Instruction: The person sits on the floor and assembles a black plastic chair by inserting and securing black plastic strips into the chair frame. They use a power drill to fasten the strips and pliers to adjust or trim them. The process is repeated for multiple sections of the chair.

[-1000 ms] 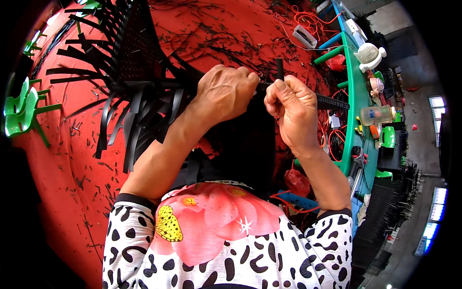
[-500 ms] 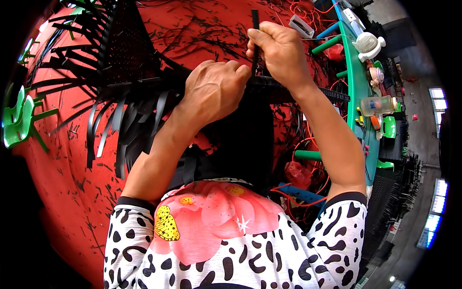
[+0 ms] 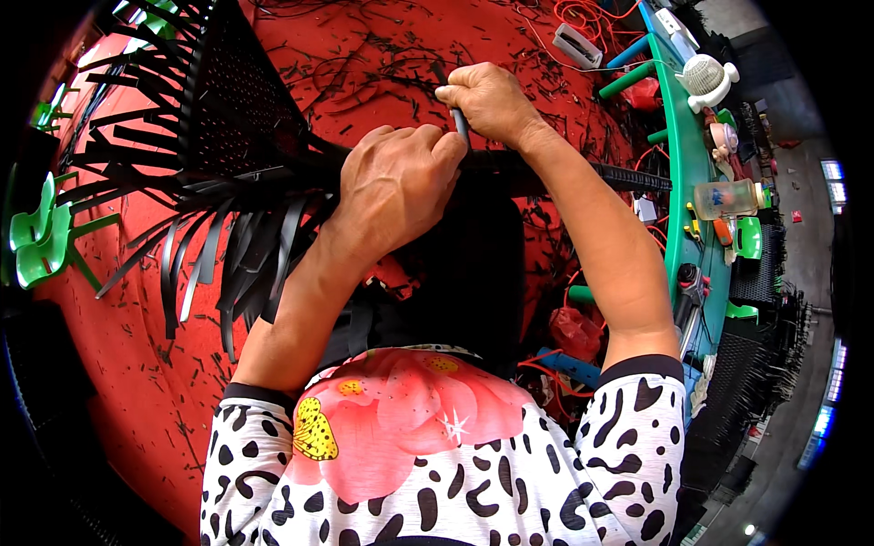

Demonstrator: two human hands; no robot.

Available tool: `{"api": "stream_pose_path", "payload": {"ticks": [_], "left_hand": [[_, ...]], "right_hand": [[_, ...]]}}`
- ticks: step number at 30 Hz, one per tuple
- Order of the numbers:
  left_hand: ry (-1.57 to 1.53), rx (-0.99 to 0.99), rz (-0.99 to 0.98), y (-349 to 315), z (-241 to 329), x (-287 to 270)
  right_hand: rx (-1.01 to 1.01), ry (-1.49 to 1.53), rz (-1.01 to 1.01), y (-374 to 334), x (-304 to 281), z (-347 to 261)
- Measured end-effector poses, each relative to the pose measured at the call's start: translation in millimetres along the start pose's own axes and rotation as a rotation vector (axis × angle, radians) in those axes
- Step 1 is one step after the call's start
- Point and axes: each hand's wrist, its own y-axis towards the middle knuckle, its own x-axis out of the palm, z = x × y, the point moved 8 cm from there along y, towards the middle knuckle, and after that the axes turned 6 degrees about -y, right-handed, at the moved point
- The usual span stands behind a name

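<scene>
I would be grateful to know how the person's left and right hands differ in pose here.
The left hand sits lower in the view, nearer the spotted shirt; the right hand is higher and farther out. The right hand visibly pinches a narrow black strip, while the left hand is curled, hiding whatever may be beneath it. Both are bare, with their backs toward the camera.

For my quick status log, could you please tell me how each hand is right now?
Left hand: closed; anything inside its grip is hidden.
Right hand: closed, holding a black strip.
</scene>
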Motion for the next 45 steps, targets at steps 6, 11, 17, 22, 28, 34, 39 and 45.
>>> {"api": "stream_pose_path", "payload": {"ticks": [6, 11, 17, 22, 28, 34, 39, 45], "left_hand": [[0.038, 0.034, 0.007, 0.0, 2.3, -1.3], [0.030, 0.014, -0.041, 2.7, -0.2, -0.4], [-0.008, 0.027, -0.017, 3.8, -0.4, -0.9], [-0.045, 0.075, -0.031, 3.5, 3.7, -2.3], [-0.070, 0.097, -0.059, 4.4, 3.4, -3.4], [-0.075, 0.102, -0.064, 4.6, 2.3, -2.0], [-0.079, 0.098, -0.099, 4.7, 2.8, -2.0], [-0.104, 0.085, -0.100, 6.1, 2.0, -2.6]], "right_hand": [[-0.013, -0.059, -0.131, 4.7, 13.1, -3.0], [0.212, 0.424, -0.156, -15.7, -2.1, 2.1], [-0.191, 0.242, -0.445, -24.9, 6.7, -7.1], [-0.305, 0.010, -0.364, -22.8, 5.4, -8.5], [-0.256, 0.049, -0.166, -22.2, -7.9, -12.8], [0.125, 0.473, -0.298, -19.9, 8.0, 5.5], [0.060, 0.423, -0.504, -23.0, 19.3, 1.9], [-0.267, 0.107, -0.651, -27.1, 29.1, -9.8]]}}
